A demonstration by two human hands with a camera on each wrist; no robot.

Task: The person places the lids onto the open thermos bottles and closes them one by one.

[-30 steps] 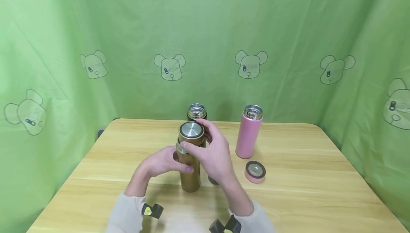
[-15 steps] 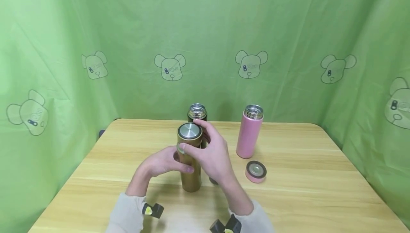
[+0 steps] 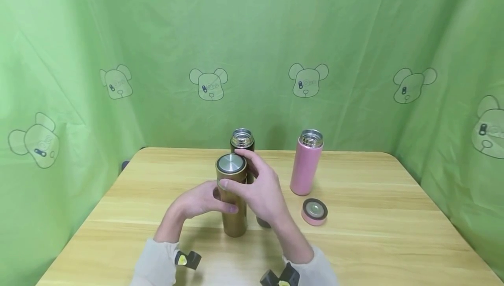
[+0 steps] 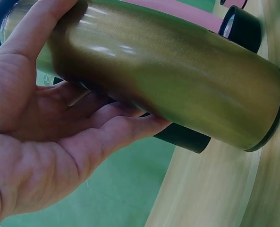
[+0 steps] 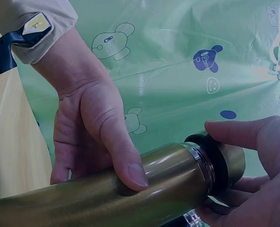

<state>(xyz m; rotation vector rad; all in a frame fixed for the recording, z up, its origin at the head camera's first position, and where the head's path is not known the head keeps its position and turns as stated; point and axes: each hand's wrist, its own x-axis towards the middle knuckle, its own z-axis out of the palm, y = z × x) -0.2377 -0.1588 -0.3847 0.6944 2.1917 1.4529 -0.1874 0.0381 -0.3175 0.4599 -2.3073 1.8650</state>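
Currently my left hand (image 3: 201, 199) is wrapped around the body of the gold bottle (image 3: 235, 222), while my right hand (image 3: 261, 185) grips its lid (image 3: 231, 163) between thumb and fingers. The bottle is roughly upright at the near middle of the table (image 3: 374, 203); whether its base touches the wood I cannot tell. From my right wrist, a strip of steel neck (image 5: 203, 165) shows between body and lid.

Most of my left fingers are hidden behind the bottle in the head view. The dark bottle (image 3: 242, 141) on the far side is largely covered by the gold one and my right hand, only its open steel mouth showing well. A dark cap (image 3: 263, 222) peeks out beside my right wrist, mostly blocked.

To the right stands the lidless pink bottle (image 3: 306, 163), with the pink lid (image 3: 314, 211) lying near it, underside up.

The tabletop is pale, streaked wood. Wrinkled green curtain (image 3: 260, 23) printed with bear heads encloses the far, left and right sides; the outermost bear on the right is cut off.
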